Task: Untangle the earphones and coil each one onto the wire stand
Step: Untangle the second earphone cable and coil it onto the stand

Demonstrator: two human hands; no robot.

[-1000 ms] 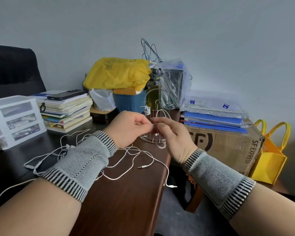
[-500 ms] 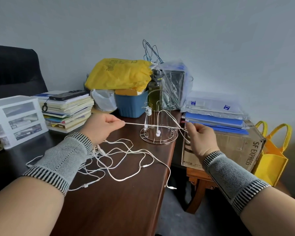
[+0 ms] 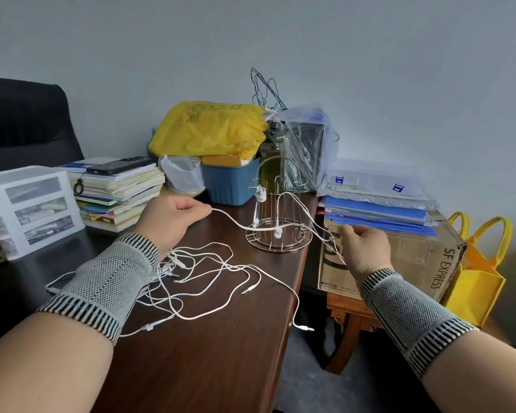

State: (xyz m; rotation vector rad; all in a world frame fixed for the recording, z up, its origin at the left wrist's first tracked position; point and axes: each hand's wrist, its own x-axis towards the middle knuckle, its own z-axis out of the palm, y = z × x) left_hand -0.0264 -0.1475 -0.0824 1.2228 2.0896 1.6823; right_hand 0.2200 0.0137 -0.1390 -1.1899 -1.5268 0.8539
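A silver wire stand (image 3: 279,231) sits on the dark wooden desk (image 3: 209,347) near its right edge. White earbuds hang inside the stand, and a small white coil (image 3: 260,194) sits on its left post. My left hand (image 3: 169,220) pinches a white earphone cable (image 3: 236,222) left of the stand. That cable sags across the front of the stand to my right hand (image 3: 364,248), which pinches it past the desk edge. A tangle of white earphone cables (image 3: 203,275) lies on the desk below my left hand. One jack plug (image 3: 306,328) hangs over the desk edge.
Behind the stand are a blue bin (image 3: 230,181), a yellow bag (image 3: 209,131) and a dark bottle (image 3: 273,156). A book stack with a phone (image 3: 116,189) and white drawers (image 3: 30,208) stand left. A cardboard box (image 3: 399,257) with blue folders and a yellow tote (image 3: 480,269) stand right.
My hands, close together in front of the stand a second ago, have pulled apart, drawing the cable out between them. It was taut half a second ago and now sags.
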